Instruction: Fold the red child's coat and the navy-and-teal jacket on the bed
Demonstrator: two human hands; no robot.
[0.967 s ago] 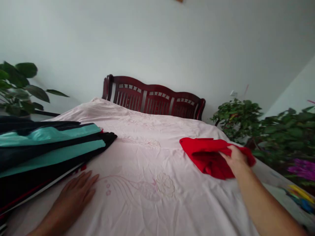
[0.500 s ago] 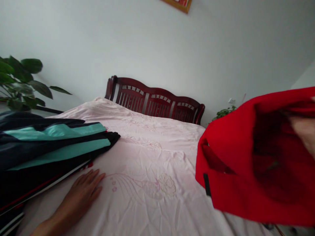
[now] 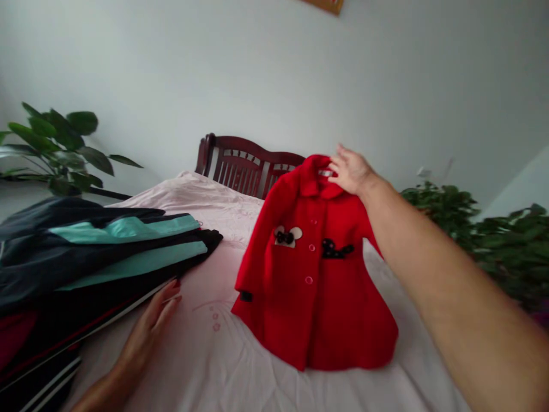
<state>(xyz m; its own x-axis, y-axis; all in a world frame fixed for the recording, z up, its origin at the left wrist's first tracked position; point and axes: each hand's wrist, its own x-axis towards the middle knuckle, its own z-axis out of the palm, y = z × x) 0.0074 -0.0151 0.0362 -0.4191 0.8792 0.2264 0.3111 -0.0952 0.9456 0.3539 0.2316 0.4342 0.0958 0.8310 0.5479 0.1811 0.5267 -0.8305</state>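
The right hand (image 3: 349, 170), half open, touches the collar of a red wool child's coat (image 3: 311, 286), grip unclear; the open left hand (image 3: 146, 337) rests beside stacked black-and-teal garments (image 3: 98, 257).

White wall (image 3: 171, 68) behind a dark-red wooden headboard (image 3: 240, 163) — leafy houseplants (image 3: 55, 146) flanking it

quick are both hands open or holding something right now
left hand: open, holding nothing, beside the dark striped clothes pile
right hand: closed on the red coat at its collar
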